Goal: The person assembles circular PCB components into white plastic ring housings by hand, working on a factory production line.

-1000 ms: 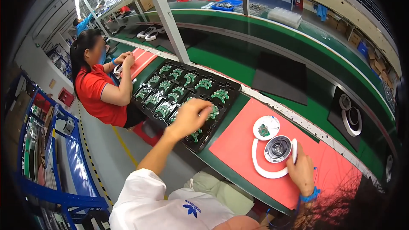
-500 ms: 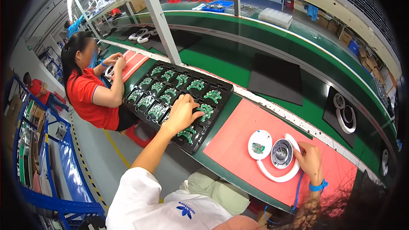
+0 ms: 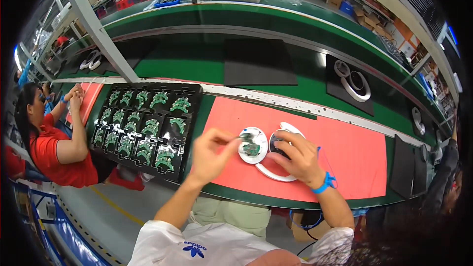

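My left hand (image 3: 211,156) is closed in a pinch on a small, dark green circuit board (image 3: 247,136), blurred and seen nearly edge-on. It is over the left edge of a white round cup (image 3: 262,144), where green circuitry shows inside. My right hand (image 3: 301,159) has its fingers curled over a dark round housing (image 3: 273,141), hiding most of it. Around that housing curves a white C-shaped band (image 3: 274,173), partly behind my fingers. Cup, housing and band lie close together on a pink mat (image 3: 231,177). A blue strap circles my right wrist.
Left of the mat stands a black tray (image 3: 195,99) with several green circuit boards (image 3: 164,158). A co-worker in a red shirt (image 3: 54,150) sits beyond it. Behind the bench edge lie black foam sheets (image 3: 258,61), one bearing a white ring assembly (image 3: 355,88). A post (image 3: 96,24) rises behind the tray.
My left hand has left the tray and moved right to the white cup, with a circuit board in its fingers. My right hand has shifted from the band onto the dark housing. The view has turned right.
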The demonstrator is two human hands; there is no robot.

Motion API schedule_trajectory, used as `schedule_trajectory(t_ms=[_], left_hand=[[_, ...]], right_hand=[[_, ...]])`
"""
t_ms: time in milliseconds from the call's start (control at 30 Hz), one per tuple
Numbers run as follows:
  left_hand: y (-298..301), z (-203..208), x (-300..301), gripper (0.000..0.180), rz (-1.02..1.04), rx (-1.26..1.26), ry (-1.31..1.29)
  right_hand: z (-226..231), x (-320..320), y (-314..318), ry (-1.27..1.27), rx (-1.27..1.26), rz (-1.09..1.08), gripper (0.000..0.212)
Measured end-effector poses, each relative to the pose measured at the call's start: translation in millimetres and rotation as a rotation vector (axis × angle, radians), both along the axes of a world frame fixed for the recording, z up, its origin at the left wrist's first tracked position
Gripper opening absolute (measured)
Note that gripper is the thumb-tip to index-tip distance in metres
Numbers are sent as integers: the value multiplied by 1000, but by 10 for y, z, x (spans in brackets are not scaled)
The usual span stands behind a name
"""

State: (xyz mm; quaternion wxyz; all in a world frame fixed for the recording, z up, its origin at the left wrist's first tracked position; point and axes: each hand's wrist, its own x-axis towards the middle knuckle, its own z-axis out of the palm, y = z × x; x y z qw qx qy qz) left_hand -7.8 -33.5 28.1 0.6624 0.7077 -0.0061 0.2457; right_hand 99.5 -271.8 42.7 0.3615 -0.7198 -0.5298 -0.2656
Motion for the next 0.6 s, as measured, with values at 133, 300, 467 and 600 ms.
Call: schedule_trajectory(t_ms=[133, 300, 467, 600], left_hand=[[-391, -68, 400, 11, -179, -286, 89], [-308, -158, 421, 17, -251, -319, 195], [3, -125, 393, 41, 112, 738, -7], [105, -200, 332, 22, -22, 620, 302]], right_hand=[[-75, 5, -47, 20, -41, -77, 26], [-60, 7, -101, -23, -11, -94, 24], [-121, 52, -133, 65, 49, -173, 17], [-184, 156, -146, 155, 34, -188, 16]])
